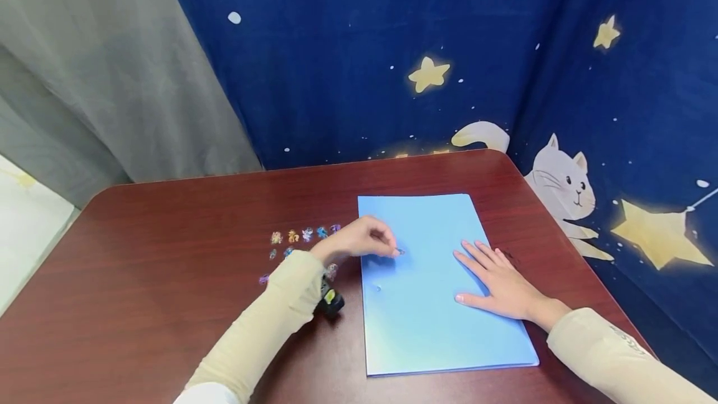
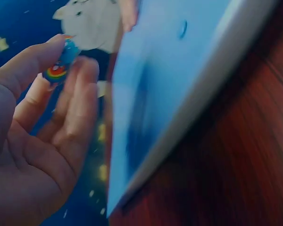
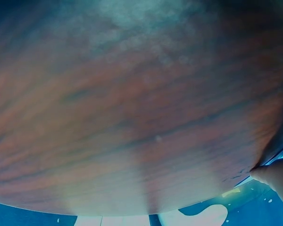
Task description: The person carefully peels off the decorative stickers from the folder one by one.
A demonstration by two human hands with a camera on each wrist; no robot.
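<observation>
My left hand (image 1: 364,239) is over the left part of a light blue folder or board (image 1: 432,329). Between thumb and fingertips it pinches a small, shiny pony figure piece (image 2: 61,63), blue with a rainbow-striped part. Lower on the blue surface lies a tiny clear or bluish piece (image 1: 378,288), too small to identify. My right hand (image 1: 502,282) rests on the right side of the blue board, fingers spread and straight. Only a bit of a finger (image 3: 276,179) shows at the edge of the right wrist view.
Left of the board, several small colourful pony pieces (image 1: 293,236) lie in rows on the dark red-brown table (image 1: 168,279), some hidden behind my left arm. A black device (image 1: 331,301) sits at my left wrist. Behind the table hang a blue star-patterned curtain (image 1: 348,48) and a grey curtain (image 1: 140,80).
</observation>
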